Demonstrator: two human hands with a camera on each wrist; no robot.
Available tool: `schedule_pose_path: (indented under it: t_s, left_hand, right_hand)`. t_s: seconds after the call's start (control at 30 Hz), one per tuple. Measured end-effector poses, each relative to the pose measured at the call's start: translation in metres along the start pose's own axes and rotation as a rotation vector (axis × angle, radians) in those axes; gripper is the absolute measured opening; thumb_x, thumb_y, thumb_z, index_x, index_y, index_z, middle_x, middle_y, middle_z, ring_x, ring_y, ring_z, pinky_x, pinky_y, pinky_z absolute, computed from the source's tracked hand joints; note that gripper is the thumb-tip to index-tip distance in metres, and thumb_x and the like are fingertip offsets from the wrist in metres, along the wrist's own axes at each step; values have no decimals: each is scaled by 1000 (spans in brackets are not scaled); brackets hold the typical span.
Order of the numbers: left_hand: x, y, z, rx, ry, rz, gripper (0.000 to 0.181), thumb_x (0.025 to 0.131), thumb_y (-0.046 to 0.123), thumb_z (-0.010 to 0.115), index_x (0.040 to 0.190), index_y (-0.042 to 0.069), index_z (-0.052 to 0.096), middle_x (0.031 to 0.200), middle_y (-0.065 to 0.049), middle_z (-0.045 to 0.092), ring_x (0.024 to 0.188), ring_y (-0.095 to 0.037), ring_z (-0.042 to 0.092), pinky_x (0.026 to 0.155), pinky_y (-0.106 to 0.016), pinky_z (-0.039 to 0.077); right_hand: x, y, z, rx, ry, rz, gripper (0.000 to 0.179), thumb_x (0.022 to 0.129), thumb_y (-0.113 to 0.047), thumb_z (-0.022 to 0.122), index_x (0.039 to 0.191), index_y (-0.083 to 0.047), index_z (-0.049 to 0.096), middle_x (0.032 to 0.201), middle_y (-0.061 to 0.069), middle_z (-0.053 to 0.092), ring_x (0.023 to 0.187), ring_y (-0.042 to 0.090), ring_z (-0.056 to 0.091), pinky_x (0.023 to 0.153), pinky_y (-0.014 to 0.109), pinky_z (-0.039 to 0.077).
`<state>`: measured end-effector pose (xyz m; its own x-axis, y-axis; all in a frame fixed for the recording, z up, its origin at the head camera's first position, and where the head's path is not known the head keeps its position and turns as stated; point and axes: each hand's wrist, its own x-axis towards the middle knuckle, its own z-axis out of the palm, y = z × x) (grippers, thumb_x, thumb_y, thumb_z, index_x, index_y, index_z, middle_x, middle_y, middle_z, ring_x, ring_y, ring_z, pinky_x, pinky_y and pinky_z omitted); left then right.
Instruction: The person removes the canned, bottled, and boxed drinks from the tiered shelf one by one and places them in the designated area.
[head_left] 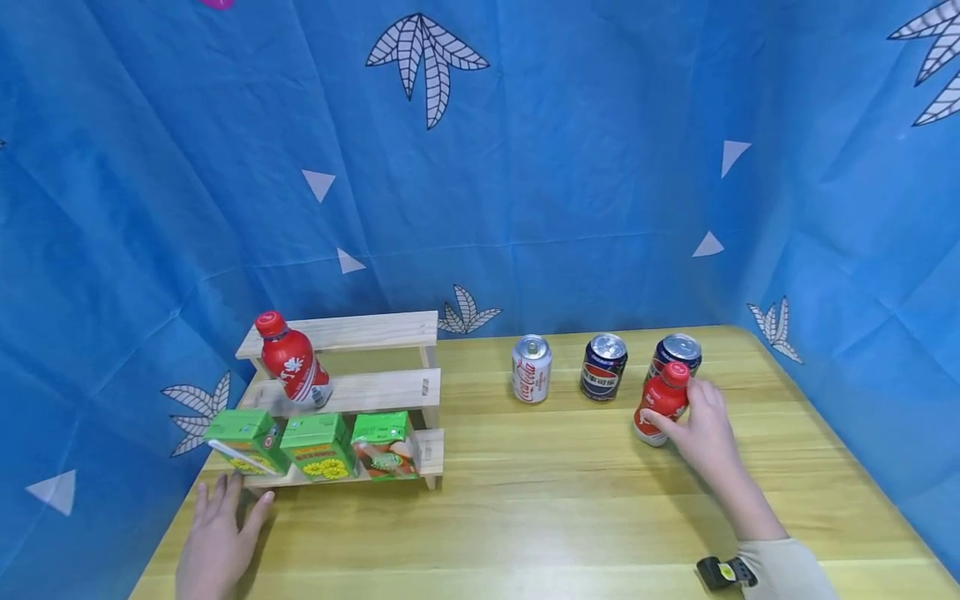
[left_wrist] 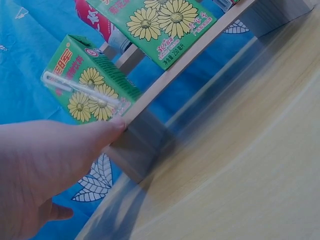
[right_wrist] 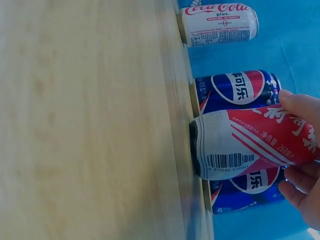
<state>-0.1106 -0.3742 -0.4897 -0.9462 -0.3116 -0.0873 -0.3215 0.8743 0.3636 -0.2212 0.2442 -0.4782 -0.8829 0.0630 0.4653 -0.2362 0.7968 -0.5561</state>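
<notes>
At the right of the table, my right hand grips a red bottle by its side, thumb on one side and fingers on the other. In the right wrist view this bottle partly covers a dark blue Pepsi can behind it. My left hand lies at the left front corner of a stepped wooden shelf, fingers spread. The left wrist view has its thumb touching the shelf's end, beside a green drink carton with a straw. Another red bottle stands on the middle step.
Two more green cartons stand along the lowest step. To the shelf's right, a white Coca-Cola can and another dark blue can stand near the table's back edge. A blue patterned cloth hangs behind and on both sides.
</notes>
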Motion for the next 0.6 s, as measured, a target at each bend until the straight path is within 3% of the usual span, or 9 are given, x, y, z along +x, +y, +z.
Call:
schedule_pose_path:
  t_s: [0.5,0.6]
  left_hand:
    - [0,0,-2,-5,11,-1,88,99,60,34,150,-10,16,152,-42,10,143,-56,-7,112,-74,10]
    - [0,1,-1,-4,6,-13,88,99,60,34,151,-9,16,152,-41,10,144,-55,-7,112,-73,9]
  right_hand:
    - [1,-2,-3,18,-62,42,66,78,-18,80,127,10,45,118,30,51,111,45,41,90,63,41]
    - [1,-2,-7,16,-76,50,73,79,-19,80,134,9,41,125,32,48,115,46,40,92,66,40]
